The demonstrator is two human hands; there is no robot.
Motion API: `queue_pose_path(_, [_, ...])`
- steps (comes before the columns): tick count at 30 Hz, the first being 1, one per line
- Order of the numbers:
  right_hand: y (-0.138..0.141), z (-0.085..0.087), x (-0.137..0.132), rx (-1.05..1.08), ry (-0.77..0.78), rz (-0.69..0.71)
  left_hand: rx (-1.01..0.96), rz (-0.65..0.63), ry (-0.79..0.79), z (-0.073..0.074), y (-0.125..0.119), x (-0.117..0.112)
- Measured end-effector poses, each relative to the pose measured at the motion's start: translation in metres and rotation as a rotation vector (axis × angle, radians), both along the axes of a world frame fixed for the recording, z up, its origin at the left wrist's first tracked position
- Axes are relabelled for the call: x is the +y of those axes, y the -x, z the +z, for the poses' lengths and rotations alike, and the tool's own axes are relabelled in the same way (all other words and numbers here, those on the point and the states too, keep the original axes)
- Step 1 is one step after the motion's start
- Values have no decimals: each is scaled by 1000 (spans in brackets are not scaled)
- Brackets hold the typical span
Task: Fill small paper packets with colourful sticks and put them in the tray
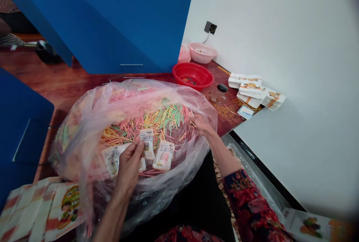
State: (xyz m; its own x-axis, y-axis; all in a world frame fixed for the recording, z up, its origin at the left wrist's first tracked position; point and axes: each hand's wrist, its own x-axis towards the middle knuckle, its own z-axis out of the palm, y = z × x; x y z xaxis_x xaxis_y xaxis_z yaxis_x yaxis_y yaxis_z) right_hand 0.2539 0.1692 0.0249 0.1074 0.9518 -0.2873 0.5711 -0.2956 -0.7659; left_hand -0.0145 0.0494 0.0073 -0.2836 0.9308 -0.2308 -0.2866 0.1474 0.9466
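A large clear plastic bag [92, 122] lies open on the wooden table, full of thin coloured sticks [157, 120] in pink, green, yellow and orange. My left hand [129, 165] is inside the bag's mouth, fingers pinched on a small printed packet [147, 143]. Beside it, two more small packets [164, 155] rest on the sticks. My right hand [201, 124] reaches into the bag at the right, fingers curled down among the sticks; whether it grips any is hidden.
A red bowl [193, 74] and a pink bowl [202, 52] stand at the back by the white wall. Printed cartons [254, 89], rubber bands and a small jar [220, 92] lie to the right. Flat printed cartons [42, 206] sit at the near left. Blue panels [112, 21] rise behind.
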Motion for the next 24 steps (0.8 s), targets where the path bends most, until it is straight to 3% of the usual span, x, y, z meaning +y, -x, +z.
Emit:
queue_pose_path(4, [12,12,-14,427,105,129,-351,31,-25,14,-24,27])
queue_pose_path(7, [27,13,-22,843,237,262,-505,1,-20,21,-50,60])
queue_pose_path(10, [42,7,-24,1031,355,389,-580,5,22,21,-73,90])
queue_pose_path(14, [52,-1,-20,1164,501,418,-507,-48,17,13,-89,110])
queue_pose_path(20, [53,-11,-21,1091,526,411,-469,-86,32,0,-97,106])
queue_pose_path(22, [53,-13,-22,1075,483,405,-515,-78,65,0,-96,105])
queue_pose_path(24, [53,-14,-24,1079,344,357,-563,-45,87,3,-92,106])
